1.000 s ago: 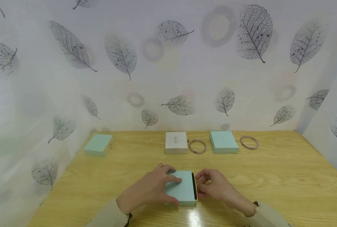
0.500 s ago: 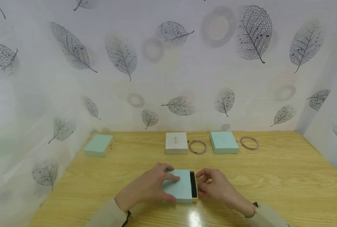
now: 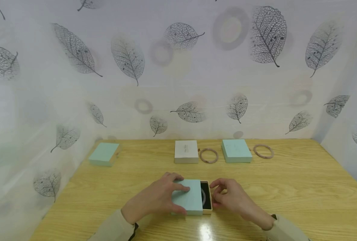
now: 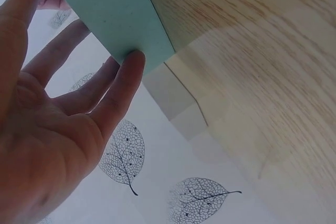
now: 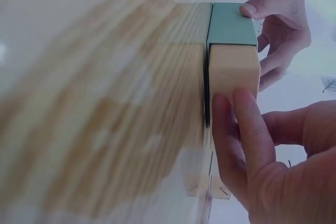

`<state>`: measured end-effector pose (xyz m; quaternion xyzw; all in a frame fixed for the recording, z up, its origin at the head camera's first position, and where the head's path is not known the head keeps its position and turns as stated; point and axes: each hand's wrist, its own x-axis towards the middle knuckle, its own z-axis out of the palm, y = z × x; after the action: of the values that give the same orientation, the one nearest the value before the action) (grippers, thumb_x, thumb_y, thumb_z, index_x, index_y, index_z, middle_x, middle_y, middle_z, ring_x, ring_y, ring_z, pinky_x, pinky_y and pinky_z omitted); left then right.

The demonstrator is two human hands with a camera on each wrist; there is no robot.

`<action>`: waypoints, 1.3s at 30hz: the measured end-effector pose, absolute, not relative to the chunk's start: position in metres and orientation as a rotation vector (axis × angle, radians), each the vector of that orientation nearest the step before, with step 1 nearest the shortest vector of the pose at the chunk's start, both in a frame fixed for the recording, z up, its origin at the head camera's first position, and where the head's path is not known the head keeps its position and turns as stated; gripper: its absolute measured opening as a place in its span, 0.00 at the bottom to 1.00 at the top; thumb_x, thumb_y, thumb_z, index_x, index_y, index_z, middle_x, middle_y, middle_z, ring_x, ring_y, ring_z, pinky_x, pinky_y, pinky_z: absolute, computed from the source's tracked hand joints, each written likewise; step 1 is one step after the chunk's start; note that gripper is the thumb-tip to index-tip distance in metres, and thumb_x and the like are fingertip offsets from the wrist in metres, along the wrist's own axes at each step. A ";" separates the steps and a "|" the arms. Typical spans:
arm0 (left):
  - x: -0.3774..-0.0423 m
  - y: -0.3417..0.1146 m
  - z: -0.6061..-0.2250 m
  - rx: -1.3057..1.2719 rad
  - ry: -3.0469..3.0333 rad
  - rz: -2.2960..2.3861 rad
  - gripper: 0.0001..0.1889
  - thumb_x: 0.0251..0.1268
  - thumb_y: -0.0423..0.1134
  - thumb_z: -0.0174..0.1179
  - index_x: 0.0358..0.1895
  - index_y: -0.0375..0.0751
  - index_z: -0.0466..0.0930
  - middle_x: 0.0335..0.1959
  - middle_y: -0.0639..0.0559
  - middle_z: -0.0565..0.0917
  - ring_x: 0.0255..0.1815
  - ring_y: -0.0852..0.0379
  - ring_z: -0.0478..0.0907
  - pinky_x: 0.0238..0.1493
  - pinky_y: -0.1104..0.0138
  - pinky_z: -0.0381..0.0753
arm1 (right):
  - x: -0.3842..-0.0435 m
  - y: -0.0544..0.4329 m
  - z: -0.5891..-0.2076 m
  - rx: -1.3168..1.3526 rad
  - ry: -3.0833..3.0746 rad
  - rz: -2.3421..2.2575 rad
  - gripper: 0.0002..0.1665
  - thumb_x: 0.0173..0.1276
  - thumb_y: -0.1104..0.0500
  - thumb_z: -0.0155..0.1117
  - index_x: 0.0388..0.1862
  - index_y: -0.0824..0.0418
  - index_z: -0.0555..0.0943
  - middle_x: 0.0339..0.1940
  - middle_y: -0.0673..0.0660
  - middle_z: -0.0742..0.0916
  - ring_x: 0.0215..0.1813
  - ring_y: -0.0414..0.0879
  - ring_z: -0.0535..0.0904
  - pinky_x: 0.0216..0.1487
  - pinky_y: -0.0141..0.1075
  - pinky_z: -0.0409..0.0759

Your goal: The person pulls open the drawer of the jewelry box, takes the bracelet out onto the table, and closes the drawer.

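Note:
A mint-green slide-out box [image 3: 192, 202] lies near the middle of the table, its cream drawer [image 3: 208, 212] partly out on the right. Inside the drawer's black lining shows part of a pale bangle [image 3: 204, 197]; the sleeve hides the remainder. My left hand [image 3: 160, 195] grips the sleeve, thumb [image 4: 134, 64] on one side wall and the other fingers across the top and far side. With curled fingers, my right hand [image 3: 231, 197] holds the drawer's outer end; in the right wrist view its fingertips [image 5: 244, 98] lie against the cream end face.
Along the back of the wooden table [image 3: 142, 154] stand a white box [image 3: 186, 151], a bangle [image 3: 209, 156], another mint box [image 3: 237, 150] and another bangle [image 3: 264, 151]. A further mint box [image 3: 104, 154] sits at the back left. Leaf-patterned cloth [image 3: 190, 80] surrounds the table.
The drawer has slid further out to the right, with my right hand moving along slightly. The sleeve and my left hand have shifted a little left. Part of a bangle now shows inside.

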<state>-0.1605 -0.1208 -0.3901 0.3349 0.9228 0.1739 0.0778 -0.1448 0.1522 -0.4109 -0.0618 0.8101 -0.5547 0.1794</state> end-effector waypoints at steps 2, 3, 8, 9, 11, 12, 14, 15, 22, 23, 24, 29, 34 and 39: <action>-0.161 -0.121 -0.391 1.010 2.768 0.520 0.34 0.49 0.62 0.77 0.61 0.57 0.85 0.69 0.47 0.76 0.68 0.49 0.72 0.67 0.53 0.80 | -0.145 0.153 -0.411 -0.175 2.282 -1.575 0.17 0.69 0.72 0.60 0.56 0.73 0.78 0.34 0.59 0.84 0.34 0.46 0.84 0.35 0.36 0.89; -0.161 -0.121 -0.391 1.015 2.769 0.520 0.34 0.49 0.62 0.77 0.61 0.57 0.85 0.69 0.47 0.77 0.68 0.49 0.73 0.67 0.53 0.80 | -0.145 0.153 -0.411 -0.173 2.278 -1.577 0.17 0.69 0.72 0.59 0.56 0.73 0.78 0.35 0.59 0.84 0.34 0.46 0.84 0.35 0.36 0.89; -0.161 -0.121 -0.390 1.024 2.767 0.516 0.34 0.49 0.63 0.76 0.61 0.57 0.85 0.68 0.47 0.77 0.67 0.49 0.73 0.66 0.54 0.80 | -0.145 0.155 -0.411 -0.170 2.254 -1.586 0.17 0.70 0.72 0.59 0.57 0.73 0.77 0.36 0.59 0.84 0.34 0.46 0.85 0.37 0.37 0.89; -0.160 -0.121 -0.390 1.023 2.766 0.518 0.34 0.49 0.63 0.76 0.61 0.56 0.85 0.68 0.47 0.77 0.67 0.49 0.73 0.66 0.54 0.80 | -0.145 0.156 -0.411 -0.173 2.253 -1.585 0.17 0.70 0.72 0.59 0.58 0.73 0.77 0.36 0.60 0.84 0.34 0.46 0.85 0.37 0.37 0.90; -0.160 -0.121 -0.389 1.022 2.765 0.519 0.34 0.49 0.63 0.76 0.61 0.56 0.85 0.68 0.46 0.77 0.67 0.48 0.73 0.66 0.54 0.80 | -0.146 0.157 -0.412 -0.177 2.249 -1.585 0.17 0.71 0.71 0.59 0.58 0.73 0.77 0.36 0.60 0.84 0.34 0.46 0.85 0.37 0.37 0.90; -0.160 -0.121 -0.389 1.021 2.765 0.519 0.34 0.49 0.63 0.76 0.61 0.56 0.85 0.68 0.46 0.77 0.67 0.48 0.73 0.66 0.54 0.80 | -0.146 0.158 -0.412 -0.177 2.248 -1.585 0.18 0.71 0.71 0.60 0.58 0.73 0.77 0.36 0.60 0.84 0.34 0.46 0.85 0.37 0.37 0.90; -0.159 -0.121 -0.388 1.022 2.764 0.521 0.34 0.49 0.63 0.76 0.61 0.56 0.85 0.68 0.46 0.77 0.67 0.48 0.73 0.66 0.53 0.80 | -0.146 0.159 -0.412 -0.176 2.243 -1.588 0.18 0.71 0.71 0.60 0.58 0.73 0.77 0.36 0.60 0.83 0.34 0.46 0.85 0.37 0.37 0.90; -0.159 -0.121 -0.388 1.022 2.764 0.520 0.34 0.49 0.63 0.76 0.61 0.56 0.85 0.68 0.46 0.77 0.67 0.48 0.73 0.66 0.53 0.80 | -0.147 0.159 -0.412 -0.177 2.241 -1.589 0.18 0.71 0.71 0.60 0.58 0.73 0.77 0.36 0.60 0.83 0.34 0.46 0.85 0.37 0.37 0.90; -0.159 -0.121 -0.388 1.016 2.764 0.522 0.33 0.50 0.61 0.77 0.61 0.55 0.85 0.68 0.46 0.77 0.67 0.48 0.73 0.66 0.53 0.80 | -0.147 0.162 -0.414 -0.165 2.243 -1.591 0.18 0.70 0.72 0.60 0.58 0.74 0.77 0.36 0.60 0.83 0.35 0.46 0.85 0.38 0.38 0.90; -0.159 -0.121 -0.388 1.016 2.765 0.524 0.33 0.50 0.61 0.77 0.61 0.55 0.85 0.68 0.46 0.77 0.67 0.48 0.73 0.66 0.53 0.80 | -0.147 0.162 -0.414 -0.164 2.243 -1.593 0.18 0.70 0.72 0.60 0.58 0.74 0.77 0.36 0.60 0.83 0.35 0.47 0.85 0.38 0.38 0.90; -0.159 -0.121 -0.388 1.015 2.766 0.524 0.33 0.50 0.61 0.77 0.61 0.55 0.85 0.68 0.46 0.77 0.68 0.48 0.73 0.67 0.53 0.80 | -0.146 0.162 -0.414 -0.164 2.246 -1.592 0.18 0.70 0.72 0.60 0.58 0.74 0.77 0.36 0.60 0.83 0.35 0.47 0.85 0.38 0.38 0.90; -0.159 -0.121 -0.388 1.011 2.759 0.527 0.33 0.50 0.62 0.77 0.61 0.56 0.85 0.68 0.47 0.77 0.67 0.48 0.73 0.67 0.53 0.80 | -0.146 0.163 -0.413 -0.167 2.253 -1.590 0.18 0.70 0.72 0.60 0.58 0.74 0.77 0.36 0.60 0.83 0.35 0.47 0.85 0.38 0.38 0.90; -0.159 -0.122 -0.388 1.009 2.751 0.536 0.33 0.50 0.62 0.76 0.61 0.56 0.85 0.68 0.47 0.77 0.68 0.49 0.72 0.67 0.53 0.80 | -0.145 0.164 -0.413 -0.160 2.251 -1.587 0.19 0.70 0.72 0.60 0.59 0.74 0.77 0.35 0.60 0.83 0.34 0.47 0.85 0.37 0.38 0.90; -0.159 -0.122 -0.388 1.005 2.746 0.537 0.33 0.50 0.62 0.77 0.61 0.56 0.85 0.69 0.47 0.76 0.68 0.48 0.72 0.66 0.53 0.80 | -0.145 0.165 -0.412 -0.159 2.250 -1.580 0.19 0.70 0.72 0.60 0.59 0.74 0.77 0.35 0.60 0.83 0.35 0.47 0.85 0.37 0.37 0.90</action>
<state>-0.1591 -0.1218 -0.3883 0.3368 0.9204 0.1799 0.0840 -0.1451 0.1653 -0.4117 -0.0568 0.8017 -0.5630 0.1929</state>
